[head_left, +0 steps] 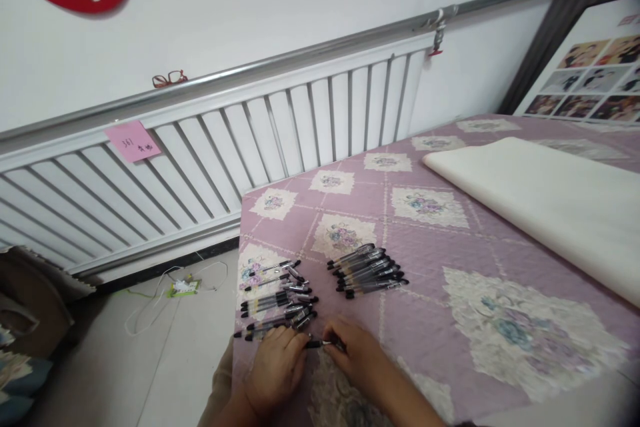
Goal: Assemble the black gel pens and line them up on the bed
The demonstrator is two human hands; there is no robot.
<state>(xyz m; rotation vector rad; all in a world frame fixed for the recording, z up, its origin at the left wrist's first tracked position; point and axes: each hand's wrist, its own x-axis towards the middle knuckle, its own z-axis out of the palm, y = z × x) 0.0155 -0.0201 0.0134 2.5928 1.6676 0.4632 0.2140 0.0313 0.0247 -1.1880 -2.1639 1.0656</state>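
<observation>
My left hand [277, 367] is closed round a pen [314, 344] at the table's near left edge; the pen's dark front end sticks out to the right, and the rest is hidden by my fingers. Facing it, my right hand [357, 353] pinches a small black pen cap [340, 345] close to the pen's pale tip. Just beyond my left hand lies a loose row of clear pens with black ends [280, 300]. Farther right, a tighter group of capped pens [367, 270] rests on the purple flowered tablecloth [420, 320].
A folded cream sheet [545, 193] covers part of the table's right side. Behind the table runs a white radiator [280, 130] with a pink note [133, 141] on it. Glasses [170, 79] sit on the pipe above. A white cable [150, 303] lies on the floor to the left.
</observation>
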